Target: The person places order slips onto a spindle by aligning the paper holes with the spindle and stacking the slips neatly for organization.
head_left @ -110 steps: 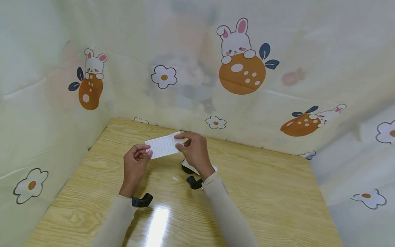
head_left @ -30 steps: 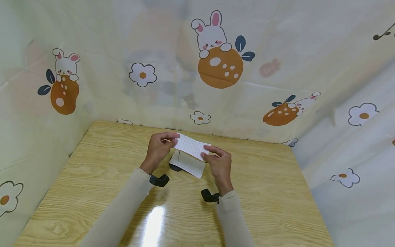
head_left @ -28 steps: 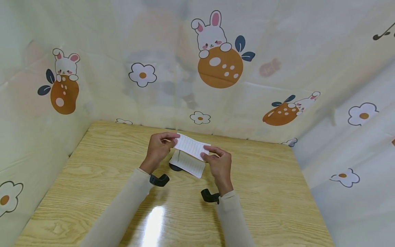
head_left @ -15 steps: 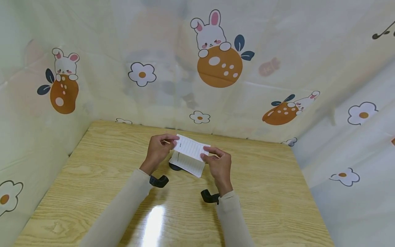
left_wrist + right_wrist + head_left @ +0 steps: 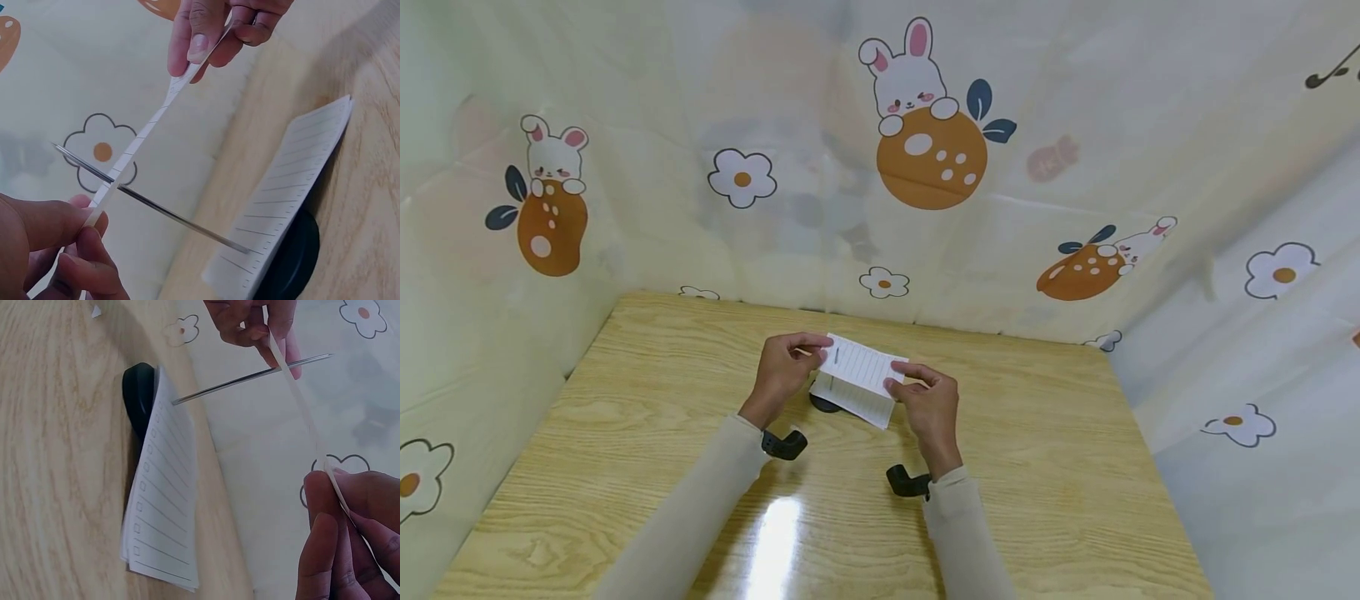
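A lined paper slip (image 5: 867, 367) is stretched between both hands above a bill spike. The left hand (image 5: 784, 373) pinches its left end between thumb and fingers, and the right hand (image 5: 929, 408) pinches the right end. In the left wrist view the metal spike (image 5: 181, 220) passes through the slip near the left fingers, its pointed tip standing out beyond the paper. Lower on the spike, against the black round base (image 5: 136, 394), lies a small stack of lined slips (image 5: 164, 506). The held slip stays well apart from that stack.
The wood-grain table (image 5: 1045, 467) bears the spike near its back edge. A patterned curtain (image 5: 805, 250) with rabbits and flowers closes off the back and sides. A tiny white scrap (image 5: 95, 311) lies on the table. Each wrist wears a black camera mount (image 5: 786, 446).
Both hands have carried the slip rightward from beside the spike to above it, then lowered it slightly. The spike's tip now shows through the paper, where one second ago it did not.
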{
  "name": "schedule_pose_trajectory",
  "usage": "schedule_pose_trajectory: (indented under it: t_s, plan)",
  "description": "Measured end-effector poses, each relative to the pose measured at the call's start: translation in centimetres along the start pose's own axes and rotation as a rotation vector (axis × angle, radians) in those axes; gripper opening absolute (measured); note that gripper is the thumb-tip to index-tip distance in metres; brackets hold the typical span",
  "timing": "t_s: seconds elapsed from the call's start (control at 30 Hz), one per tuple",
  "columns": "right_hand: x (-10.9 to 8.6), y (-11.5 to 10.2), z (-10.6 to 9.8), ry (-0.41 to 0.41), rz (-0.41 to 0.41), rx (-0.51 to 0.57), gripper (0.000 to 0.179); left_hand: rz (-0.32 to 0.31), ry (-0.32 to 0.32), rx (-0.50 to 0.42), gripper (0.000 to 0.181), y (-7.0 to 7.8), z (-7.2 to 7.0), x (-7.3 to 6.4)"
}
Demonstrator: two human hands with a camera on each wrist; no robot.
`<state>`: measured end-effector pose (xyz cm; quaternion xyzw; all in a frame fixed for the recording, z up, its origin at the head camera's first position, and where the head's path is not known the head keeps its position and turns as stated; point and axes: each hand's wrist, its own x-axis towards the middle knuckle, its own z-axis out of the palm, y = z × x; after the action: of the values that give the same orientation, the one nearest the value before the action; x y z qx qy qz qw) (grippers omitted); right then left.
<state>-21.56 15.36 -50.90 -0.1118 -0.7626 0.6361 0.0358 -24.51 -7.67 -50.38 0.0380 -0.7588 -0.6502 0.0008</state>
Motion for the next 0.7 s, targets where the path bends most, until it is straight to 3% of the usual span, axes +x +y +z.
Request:
schedule_pose_trajectory:
  t_s: [0.7]
  plan:
    - [-0.1,1.6,0.6,0.006,0.048,-0.056,0.023,-0.009,-0.007,0.031,0.018,-2.0,0.0,0.1]
